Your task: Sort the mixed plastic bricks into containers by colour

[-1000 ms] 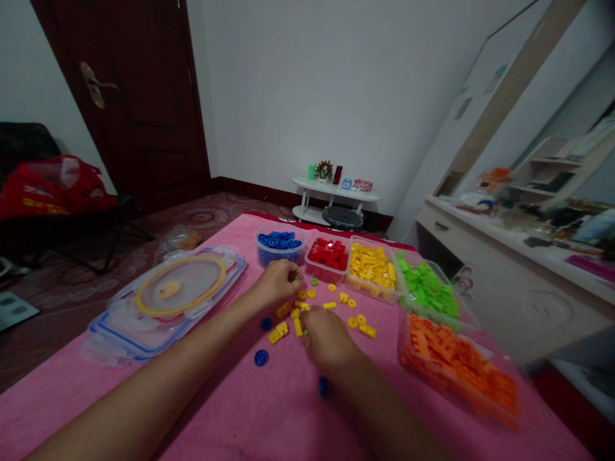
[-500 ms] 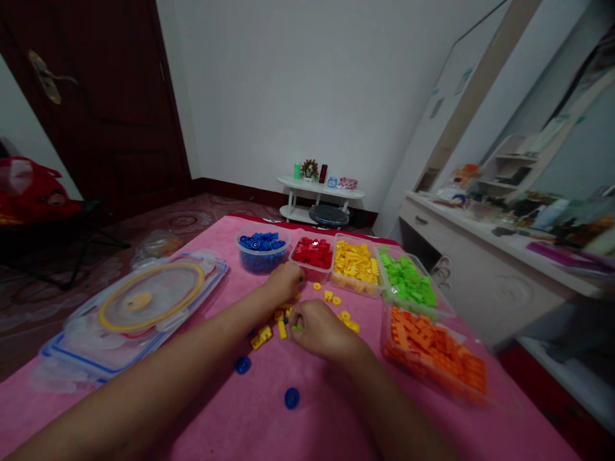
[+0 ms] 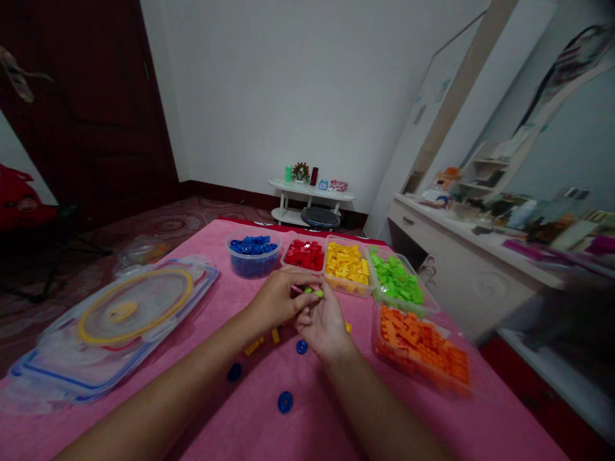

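Note:
My left hand [image 3: 277, 299] and my right hand [image 3: 325, 322] meet above the pink cloth [image 3: 307, 422], fingers curled together around small green bricks [image 3: 314, 291] held between them. Loose yellow bricks [image 3: 262, 341] lie on the cloth just under and left of the hands. Three blue round pieces [image 3: 285, 401] sit nearer to me. Behind the hands stands a row of clear tubs: blue bricks [image 3: 253, 246], red bricks [image 3: 304, 253], yellow bricks [image 3: 346, 263], green bricks [image 3: 396, 279]. A tub of orange bricks [image 3: 420, 346] stands to the right of my right hand.
Stacked clear lids [image 3: 115, 320] lie on the cloth at the left. A white dresser [image 3: 461, 269] runs along the right. A small white shelf [image 3: 312, 195] stands by the far wall. A dark door [image 3: 86, 109] is at the left.
Both hands have lifted off the cloth and come together, with green bricks now pinched between them. The view has swung to the right.

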Demonstrator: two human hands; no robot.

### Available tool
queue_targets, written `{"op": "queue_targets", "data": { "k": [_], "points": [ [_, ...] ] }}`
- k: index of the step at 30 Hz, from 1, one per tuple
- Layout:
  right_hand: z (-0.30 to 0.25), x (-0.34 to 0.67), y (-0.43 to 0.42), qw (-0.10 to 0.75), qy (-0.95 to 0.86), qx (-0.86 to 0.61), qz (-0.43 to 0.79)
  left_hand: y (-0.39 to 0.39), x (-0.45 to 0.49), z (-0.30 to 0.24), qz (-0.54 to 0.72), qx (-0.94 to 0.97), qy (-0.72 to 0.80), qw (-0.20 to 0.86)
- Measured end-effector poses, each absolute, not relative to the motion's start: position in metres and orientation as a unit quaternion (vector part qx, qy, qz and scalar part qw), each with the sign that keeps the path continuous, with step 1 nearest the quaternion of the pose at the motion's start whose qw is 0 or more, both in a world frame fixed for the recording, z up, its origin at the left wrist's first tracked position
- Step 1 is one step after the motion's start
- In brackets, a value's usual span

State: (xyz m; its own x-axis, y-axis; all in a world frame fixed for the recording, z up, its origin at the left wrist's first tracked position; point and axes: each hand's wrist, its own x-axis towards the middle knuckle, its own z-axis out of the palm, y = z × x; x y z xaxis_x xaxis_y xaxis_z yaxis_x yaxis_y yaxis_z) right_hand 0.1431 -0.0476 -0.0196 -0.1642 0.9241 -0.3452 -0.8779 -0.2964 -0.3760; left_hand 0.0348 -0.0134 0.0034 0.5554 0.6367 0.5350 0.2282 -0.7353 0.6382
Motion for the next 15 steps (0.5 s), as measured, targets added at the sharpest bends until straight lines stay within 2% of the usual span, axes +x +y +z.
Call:
{"op": "queue_targets", "data": {
  "k": [4, 8, 10, 12, 15],
  "points": [
    [-0.007, 0.153, -0.052, 0.616, -0.055, -0.242, 0.747, -0.012, 0.031, 0.007, 0.427, 0.823, 0.273, 0.255],
    [0.028, 0.200, -0.043, 0.661, -0.146, -0.269, 0.685, -0.002, 0.026, -0.011, 0.417, 0.814, 0.322, 0.242],
    [0.045, 0.238, -0.028, 0.681, -0.215, -0.341, 0.612, 0.004, 0.026, -0.029, 0.382, 0.828, 0.339, 0.232],
    [0.057, 0.280, -0.008, 0.679, -0.243, -0.517, 0.461, 0.009, 0.028, -0.047, 0.335, 0.848, 0.341, 0.229],
    [0.062, 0.336, 0.022, 0.671, -0.238, -0.593, 0.377, 0.014, 0.031, -0.066, 0.274, 0.876, 0.329, 0.223]
  ]
}}
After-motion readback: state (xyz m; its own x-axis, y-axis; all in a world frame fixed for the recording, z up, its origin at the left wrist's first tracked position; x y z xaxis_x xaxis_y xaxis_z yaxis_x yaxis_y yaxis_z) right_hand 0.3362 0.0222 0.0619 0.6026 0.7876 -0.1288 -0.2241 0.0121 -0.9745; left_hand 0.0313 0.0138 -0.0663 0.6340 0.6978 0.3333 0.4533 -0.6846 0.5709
